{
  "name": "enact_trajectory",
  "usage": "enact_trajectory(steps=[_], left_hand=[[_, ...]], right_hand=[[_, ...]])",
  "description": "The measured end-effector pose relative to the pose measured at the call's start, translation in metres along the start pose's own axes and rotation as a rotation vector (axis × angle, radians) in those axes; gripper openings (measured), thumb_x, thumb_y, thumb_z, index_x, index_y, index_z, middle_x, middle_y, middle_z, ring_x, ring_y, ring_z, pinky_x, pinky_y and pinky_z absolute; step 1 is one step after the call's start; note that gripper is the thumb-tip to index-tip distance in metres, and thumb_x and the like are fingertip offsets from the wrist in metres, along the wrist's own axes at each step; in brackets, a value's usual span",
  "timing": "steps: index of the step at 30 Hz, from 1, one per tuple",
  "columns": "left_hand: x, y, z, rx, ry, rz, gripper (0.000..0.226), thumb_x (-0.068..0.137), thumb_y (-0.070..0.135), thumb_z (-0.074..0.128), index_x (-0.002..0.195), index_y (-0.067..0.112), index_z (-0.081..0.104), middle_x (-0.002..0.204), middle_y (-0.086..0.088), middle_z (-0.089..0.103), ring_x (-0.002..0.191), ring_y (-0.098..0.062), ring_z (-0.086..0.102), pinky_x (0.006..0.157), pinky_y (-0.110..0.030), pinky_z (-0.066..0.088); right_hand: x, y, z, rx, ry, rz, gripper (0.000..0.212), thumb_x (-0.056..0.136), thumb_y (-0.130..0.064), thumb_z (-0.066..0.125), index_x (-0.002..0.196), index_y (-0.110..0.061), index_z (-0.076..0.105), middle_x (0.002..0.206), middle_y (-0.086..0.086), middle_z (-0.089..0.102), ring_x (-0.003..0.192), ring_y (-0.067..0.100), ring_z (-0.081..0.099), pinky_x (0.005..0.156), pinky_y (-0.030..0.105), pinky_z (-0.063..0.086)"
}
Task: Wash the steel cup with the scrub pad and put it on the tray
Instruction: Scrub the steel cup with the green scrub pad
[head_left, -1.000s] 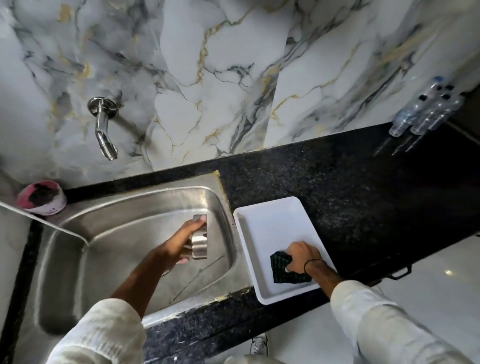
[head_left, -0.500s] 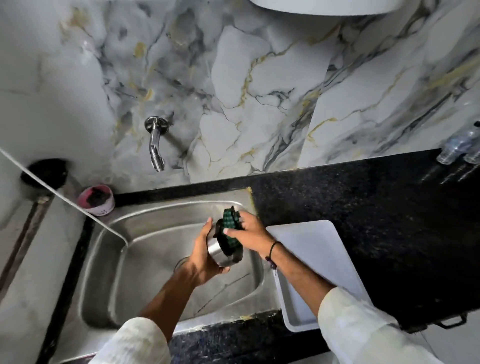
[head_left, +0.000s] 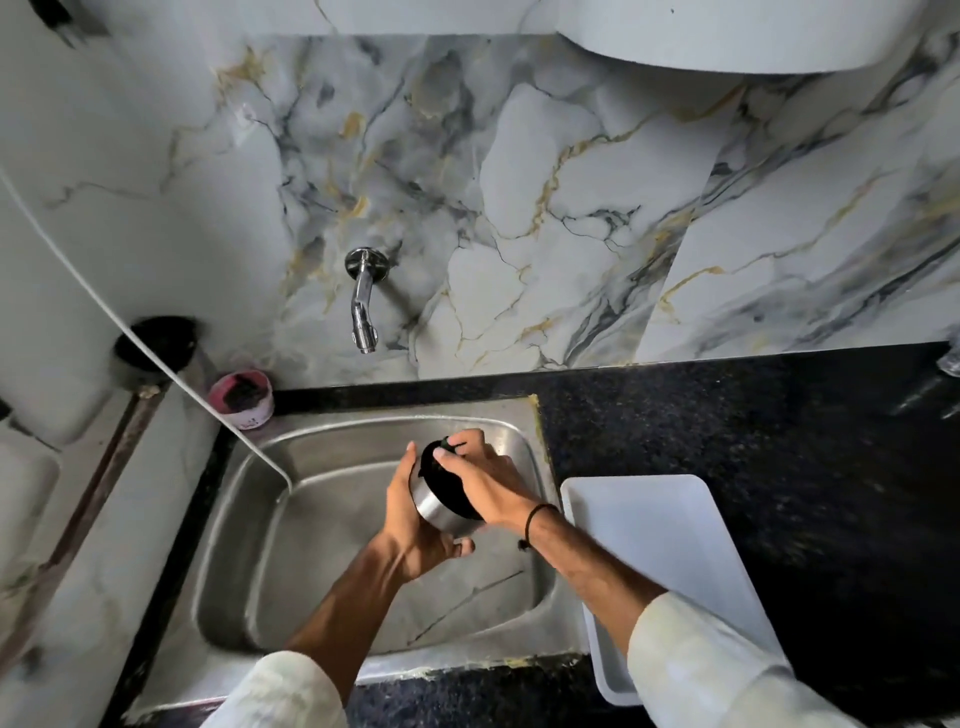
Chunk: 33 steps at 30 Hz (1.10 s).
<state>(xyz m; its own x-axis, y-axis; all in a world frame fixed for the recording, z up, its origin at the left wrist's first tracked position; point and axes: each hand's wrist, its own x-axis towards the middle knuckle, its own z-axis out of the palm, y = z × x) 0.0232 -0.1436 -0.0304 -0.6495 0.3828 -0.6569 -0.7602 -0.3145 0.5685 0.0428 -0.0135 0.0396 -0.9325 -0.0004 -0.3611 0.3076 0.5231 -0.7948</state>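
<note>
Over sink, steel cup tilted, mouth up-right.

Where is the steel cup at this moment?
In the head view, the steel cup is held over the sink between the left hand and right hand, left of the white tray.
</note>
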Motion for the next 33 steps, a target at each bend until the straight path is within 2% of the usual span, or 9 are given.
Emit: enact_trajectory(steps=[5, 10, 13, 16, 20, 23, 26, 29, 33], left_hand=[[0.002, 0.017, -0.008, -0.126, 0.012, 0.09, 0.077, 0.067, 0.086, 0.062, 0.098, 0.018, 0.083, 0.101, -0.016, 0.074, 0.083, -0.035, 0.07, 0.075, -0.041, 0.045], [-0.001, 0.024, -0.012, -0.08, -0.002, 0.116, 0.08, 0.076, 0.086, 0.052, 0.102, 0.019, 0.086, 0.105, -0.017, 0.077, 0.086, -0.036, 0.069, 0.073, -0.039, 0.045], [-0.004, 0.021, -0.002, -0.004, 0.023, 0.114, 0.076, 0.073, 0.087, 0.056, 0.095, 0.019, 0.083, 0.094, -0.015, 0.074, 0.077, -0.034, 0.067, 0.067, -0.036, 0.041], [-0.005, 0.019, 0.001, -0.005, 0.02, 0.102, 0.073, 0.071, 0.087, 0.058, 0.09, 0.02, 0.081, 0.088, -0.013, 0.073, 0.074, -0.032, 0.067, 0.068, -0.035, 0.04], [-0.006, 0.019, -0.001, 0.026, -0.005, 0.118, 0.075, 0.075, 0.087, 0.054, 0.098, 0.022, 0.082, 0.094, -0.014, 0.076, 0.073, -0.031, 0.069, 0.065, -0.034, 0.04], [-0.006, 0.02, 0.002, -0.002, 0.036, 0.143, 0.079, 0.075, 0.088, 0.052, 0.107, 0.022, 0.081, 0.11, -0.016, 0.075, 0.093, -0.034, 0.068, 0.079, -0.042, 0.045], [-0.004, 0.02, 0.003, -0.023, 0.066, 0.189, 0.078, 0.077, 0.085, 0.054, 0.112, 0.02, 0.08, 0.117, -0.015, 0.076, 0.108, -0.036, 0.069, 0.093, -0.047, 0.048], [-0.003, 0.018, 0.004, -0.028, 0.07, 0.226, 0.074, 0.079, 0.083, 0.054, 0.092, 0.018, 0.087, 0.1, -0.014, 0.084, 0.084, -0.029, 0.082, 0.066, -0.036, 0.063], [-0.009, 0.014, 0.01, 0.019, 0.101, 0.25, 0.084, 0.075, 0.087, 0.052, 0.109, 0.017, 0.083, 0.101, -0.013, 0.082, 0.079, -0.026, 0.079, 0.064, -0.031, 0.055]], right_hand=[[-0.002, 0.001, 0.017, 0.455, -0.116, -0.006, 0.034, 0.073, -0.051, 0.058, 0.095, -0.025, 0.058, 0.128, 0.017, 0.07, 0.123, 0.022, 0.067, 0.105, 0.026, 0.05], [-0.002, 0.015, -0.012, -0.08, -0.161, -0.145, 0.037, 0.096, -0.059, 0.041, 0.109, -0.024, 0.044, 0.104, 0.013, 0.074, 0.09, 0.026, 0.064, 0.087, 0.045, 0.049], [0.0, 0.007, -0.006, 0.136, -0.175, -0.149, 0.034, 0.095, -0.046, 0.047, 0.117, -0.022, 0.048, 0.114, 0.012, 0.067, 0.102, 0.024, 0.063, 0.099, 0.047, 0.05], [0.007, 0.005, 0.009, 0.382, -0.135, -0.12, 0.045, 0.087, -0.043, 0.051, 0.127, -0.022, 0.052, 0.133, 0.016, 0.061, 0.123, 0.026, 0.059, 0.115, 0.048, 0.044], [0.011, 0.012, 0.003, 0.123, -0.12, -0.109, 0.063, 0.092, -0.063, 0.041, 0.144, -0.028, 0.034, 0.148, 0.003, 0.063, 0.124, 0.018, 0.057, 0.094, 0.02, 0.043], [0.01, 0.017, 0.005, -0.17, -0.069, -0.138, 0.073, 0.093, -0.075, 0.031, 0.144, -0.024, 0.03, 0.151, 0.003, 0.062, 0.131, 0.028, 0.062, 0.091, 0.031, 0.044], [0.007, 0.011, 0.008, -0.237, -0.057, -0.049, 0.094, 0.081, -0.089, 0.025, 0.135, -0.015, 0.047, 0.129, 0.017, 0.07, 0.119, 0.038, 0.066, 0.08, 0.039, 0.045], [0.002, 0.001, -0.001, 0.016, -0.132, 0.029, 0.094, 0.08, -0.088, 0.029, 0.121, -0.012, 0.065, 0.115, 0.011, 0.072, 0.1, 0.029, 0.067, 0.076, 0.031, 0.046], [0.005, -0.009, -0.002, 0.674, -0.226, 0.143, 0.07, 0.109, -0.056, 0.032, 0.147, -0.001, 0.054, 0.154, 0.022, 0.056, 0.119, 0.023, 0.058, 0.097, 0.03, 0.045]])
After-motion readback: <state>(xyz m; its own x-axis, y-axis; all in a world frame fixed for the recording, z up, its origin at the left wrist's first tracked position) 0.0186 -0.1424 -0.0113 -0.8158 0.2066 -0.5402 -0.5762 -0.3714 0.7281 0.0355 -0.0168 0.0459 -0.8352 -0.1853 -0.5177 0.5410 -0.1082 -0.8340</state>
